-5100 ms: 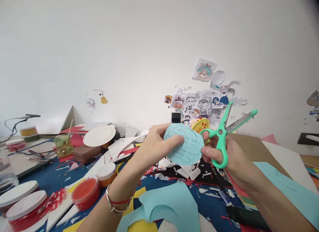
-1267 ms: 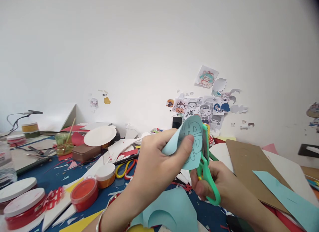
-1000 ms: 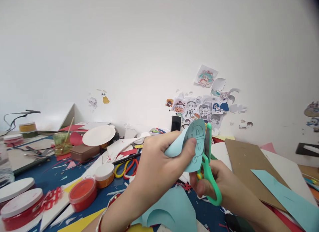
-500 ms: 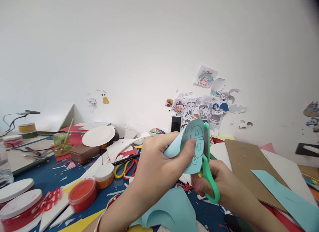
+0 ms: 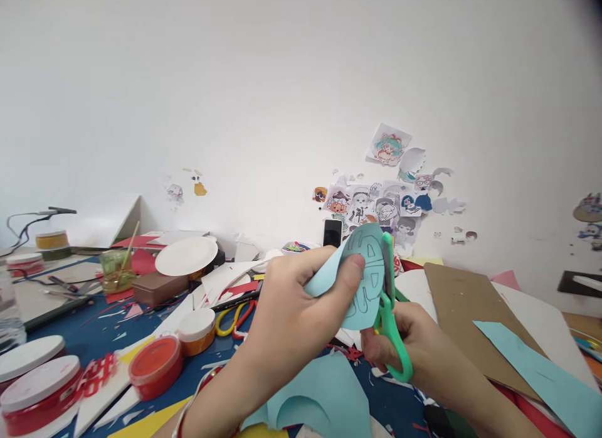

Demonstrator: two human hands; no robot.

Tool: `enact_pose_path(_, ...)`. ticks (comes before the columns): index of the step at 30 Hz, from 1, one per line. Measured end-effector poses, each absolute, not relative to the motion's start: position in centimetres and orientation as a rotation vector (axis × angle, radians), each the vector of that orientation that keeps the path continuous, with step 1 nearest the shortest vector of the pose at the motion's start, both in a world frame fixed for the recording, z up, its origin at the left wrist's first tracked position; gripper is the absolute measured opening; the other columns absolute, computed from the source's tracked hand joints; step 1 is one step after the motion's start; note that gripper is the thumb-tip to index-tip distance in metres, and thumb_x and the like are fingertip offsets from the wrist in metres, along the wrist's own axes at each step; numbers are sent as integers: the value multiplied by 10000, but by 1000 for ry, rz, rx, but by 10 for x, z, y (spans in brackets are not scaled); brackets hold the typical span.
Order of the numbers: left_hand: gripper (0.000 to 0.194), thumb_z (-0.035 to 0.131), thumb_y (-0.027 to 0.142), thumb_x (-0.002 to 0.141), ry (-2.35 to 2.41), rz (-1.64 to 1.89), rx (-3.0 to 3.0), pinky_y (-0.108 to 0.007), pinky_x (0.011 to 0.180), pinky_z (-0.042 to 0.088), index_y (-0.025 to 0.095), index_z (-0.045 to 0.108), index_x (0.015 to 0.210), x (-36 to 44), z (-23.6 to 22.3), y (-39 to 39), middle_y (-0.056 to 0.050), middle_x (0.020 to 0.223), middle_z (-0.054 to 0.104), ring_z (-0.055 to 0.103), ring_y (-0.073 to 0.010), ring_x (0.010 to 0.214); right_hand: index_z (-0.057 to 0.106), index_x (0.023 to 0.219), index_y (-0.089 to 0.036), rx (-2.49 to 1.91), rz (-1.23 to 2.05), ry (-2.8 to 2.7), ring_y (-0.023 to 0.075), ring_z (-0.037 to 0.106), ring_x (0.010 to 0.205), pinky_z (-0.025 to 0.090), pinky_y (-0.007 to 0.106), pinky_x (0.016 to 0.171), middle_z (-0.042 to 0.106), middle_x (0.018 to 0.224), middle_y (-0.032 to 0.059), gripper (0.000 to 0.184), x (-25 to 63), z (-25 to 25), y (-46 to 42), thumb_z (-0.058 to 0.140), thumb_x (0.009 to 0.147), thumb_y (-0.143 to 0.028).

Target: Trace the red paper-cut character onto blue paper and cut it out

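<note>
My left hand [image 5: 305,300] pinches a curled piece of light blue paper [image 5: 364,300] between thumb and fingers. Dark drawn outlines cover the paper's near face, and its edge is rounded. In my right hand [image 5: 399,337] is a pair of green-handled scissors [image 5: 397,350], with fingers through the loops and blades pointing up along the paper's right edge. How far the blades are apart I cannot tell. Below the hands lies a larger light blue sheet [image 5: 343,394] with a curved cut-out.
Paint jars [image 5: 155,367] stand at the left, near a brown box [image 5: 160,288] and a white paper plate [image 5: 186,256]. Yellow and red scissors handles [image 5: 227,323] lie behind my left arm. Brown cardboard [image 5: 470,319] and a blue strip [image 5: 540,369] lie right. A phone [image 5: 332,233] leans at the back.
The paper and my left hand have shifted slightly left, with the paper's drawn face turned a little more into view. The scissors have moved slightly left too, staying at the paper's right edge.
</note>
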State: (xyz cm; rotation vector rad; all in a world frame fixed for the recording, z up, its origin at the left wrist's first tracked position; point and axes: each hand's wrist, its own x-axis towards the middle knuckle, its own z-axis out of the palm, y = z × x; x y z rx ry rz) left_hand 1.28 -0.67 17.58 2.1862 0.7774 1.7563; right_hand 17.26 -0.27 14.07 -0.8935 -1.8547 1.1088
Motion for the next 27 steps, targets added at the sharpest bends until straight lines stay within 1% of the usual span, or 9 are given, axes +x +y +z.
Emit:
enact_pose_path(5, 391, 498, 239, 830, 846, 1648, 2259, -169, 392, 238, 152, 357, 476, 10, 179, -8, 69, 437, 321, 298, -40, 415, 498, 579, -154, -866, 1214, -1827, 73, 318, 502, 262, 210, 475, 420, 521, -48, 479, 171, 143, -4, 694, 617, -590)
enact_pose_path(9, 389, 494, 230, 831, 855, 1608, 2293, -166, 390, 219, 151, 331, 487, 9, 180, -9, 71, 454, 286, 267, -35, 420, 486, 599, -157, -863, 1208, -1816, 67, 290, 518, 264, 198, 481, 395, 547, -60, 429, 174, 144, -4, 752, 607, -495)
enact_pose_path(14, 384, 485, 221, 840, 842, 1592, 2319, -164, 392, 213, 152, 316, 502, 10, 179, -8, 70, 473, 267, 254, -36, 430, 467, 608, -167, -866, 1134, -1851, 74, 280, 521, 269, 208, 482, 381, 559, -55, 453, 175, 143, -3, 706, 632, -551)
enact_pose_path(22, 381, 484, 216, 840, 851, 1580, 2301, -166, 388, 212, 154, 322, 501, 8, 177, -11, 66, 476, 267, 257, -40, 433, 450, 549, -177, -934, 1130, -1819, 81, 315, 483, 276, 222, 465, 399, 507, -48, 453, 169, 144, -4, 711, 605, -543)
enact_pose_path(27, 385, 473, 252, 848, 859, 1537, 2283, -162, 379, 210, 154, 337, 502, 8, 179, -11, 62, 474, 277, 264, -44, 433, 464, 568, -171, -919, 1094, -1854, 79, 307, 505, 265, 219, 473, 404, 533, -46, 426, 172, 143, -3, 699, 644, -517)
